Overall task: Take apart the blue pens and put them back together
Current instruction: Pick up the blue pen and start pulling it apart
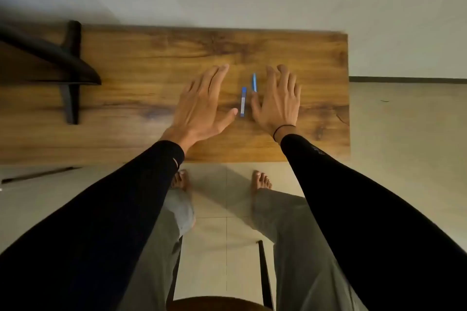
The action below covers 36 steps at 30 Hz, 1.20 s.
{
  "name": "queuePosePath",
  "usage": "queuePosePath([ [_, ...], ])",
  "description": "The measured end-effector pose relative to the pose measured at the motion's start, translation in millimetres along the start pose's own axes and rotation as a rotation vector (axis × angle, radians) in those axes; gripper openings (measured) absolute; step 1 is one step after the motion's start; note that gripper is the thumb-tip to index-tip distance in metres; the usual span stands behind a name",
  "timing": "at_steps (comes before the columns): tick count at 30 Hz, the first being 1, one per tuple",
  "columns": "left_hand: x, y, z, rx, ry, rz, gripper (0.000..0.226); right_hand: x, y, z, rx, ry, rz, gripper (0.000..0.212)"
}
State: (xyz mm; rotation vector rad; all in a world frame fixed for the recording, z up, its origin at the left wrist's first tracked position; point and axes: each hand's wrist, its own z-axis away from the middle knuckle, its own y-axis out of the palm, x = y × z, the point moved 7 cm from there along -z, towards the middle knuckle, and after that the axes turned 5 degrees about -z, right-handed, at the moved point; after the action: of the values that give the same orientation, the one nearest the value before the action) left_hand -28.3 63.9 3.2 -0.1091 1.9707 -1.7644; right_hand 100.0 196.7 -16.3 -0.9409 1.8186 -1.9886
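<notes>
Two blue pens lie on the wooden counter (151,63), right of its centre and roughly midway between the near and far edges. The nearer pen (243,102) lies almost perpendicular to the near edge and shows a pale band along its barrel. The farther pen (254,82) lies just beyond it and slightly to the right, tilted a little, its near end hidden by the right thumb. The two pens are close together but apart. The left hand (202,106) is spread flat over the counter, fingers extended toward the far edge, thumb tip just beside the nearer pen; it grasps nothing. The right hand (278,101) is likewise spread with fingers extended, just right of both pens, grasping nothing; whether its thumb touches the farther pen cannot be determined. A thin dark band (284,129) circles the right wrist. Both forearms wear black sleeves (353,209). A dark bracket-shaped object (72,68) rests at the counter's left end.
</notes>
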Motion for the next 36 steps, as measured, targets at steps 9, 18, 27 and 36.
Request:
queuePosePath([
  [9, 0, 30, -18, -0.25, -0.01, 0.231, 0.041, -11, 32, -29, -0.002, 0.233, -0.334, 0.022],
  [18, -30, 43, -20, -0.215, -0.038, 0.528, 0.037, -21, 22, -4, 0.062, 0.32, -1.239, 0.024],
  [27, -24, 43, 4, -0.153, -0.116, 0.611, 0.021, -24, 10, 35, 0.022, 0.316, -1.395, 0.019],
  [36, -5, 36, -1, -0.111, -0.063, 0.53, 0.017, -23, 7, 26, 0.041, 0.268, -1.447, 0.009],
])
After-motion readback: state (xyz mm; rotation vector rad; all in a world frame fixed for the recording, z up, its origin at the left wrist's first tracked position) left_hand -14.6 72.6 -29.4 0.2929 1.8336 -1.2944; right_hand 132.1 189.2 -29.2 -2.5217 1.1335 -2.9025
